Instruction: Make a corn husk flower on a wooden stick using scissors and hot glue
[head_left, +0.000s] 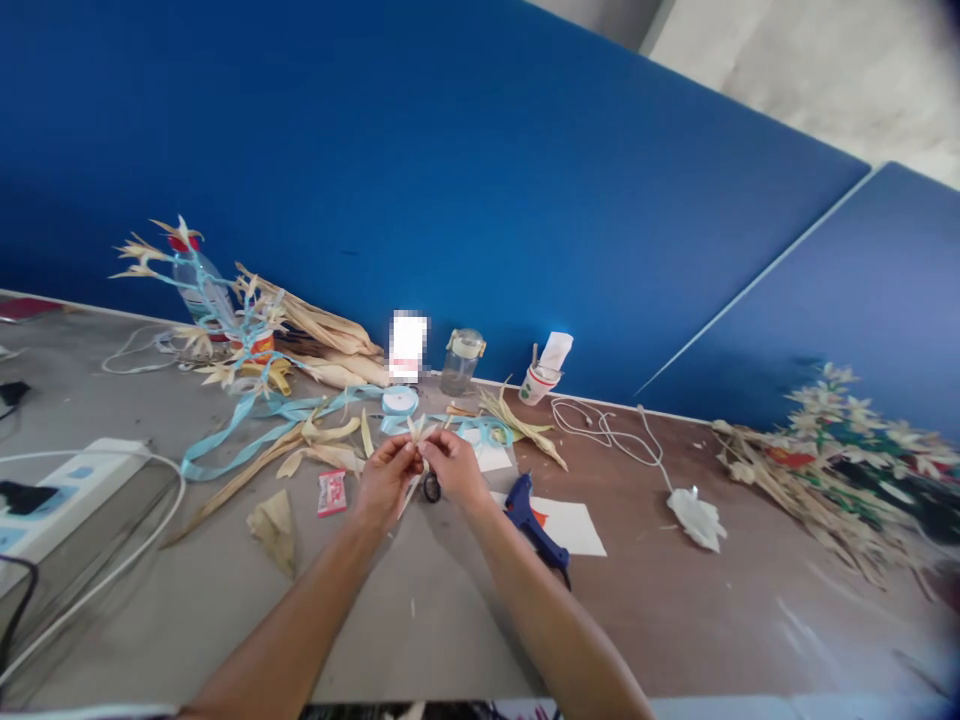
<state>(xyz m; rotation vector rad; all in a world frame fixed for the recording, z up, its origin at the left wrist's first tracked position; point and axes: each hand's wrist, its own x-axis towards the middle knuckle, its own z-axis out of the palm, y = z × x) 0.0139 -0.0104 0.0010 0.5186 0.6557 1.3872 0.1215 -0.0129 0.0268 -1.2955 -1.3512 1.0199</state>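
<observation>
Close together over the middle of the table, my left hand (386, 475) and my right hand (455, 465) both pinch a small pale corn husk flower (418, 430). Its pointed petals stick up above the fingertips; the base is hidden by my fingers. Just below my right hand lies a black scissors handle (431, 488). A roll of light blue ribbon (400, 401) sits beyond my hands. Left of them are loose strips of dried husk (322, 450) and a small red-and-white packet (331, 493). A blue glue gun (536, 525) rests on white paper to the right.
At the left stand husk flowers on blue-wrapped stems (259, 325), a plastic bottle (202, 290) and a power strip (71, 500). Along the blue partition are a lidded jar (462, 362) and a paper cup (538, 383). A white cable (607, 425) and bundled dried plants (810, 490) lie right.
</observation>
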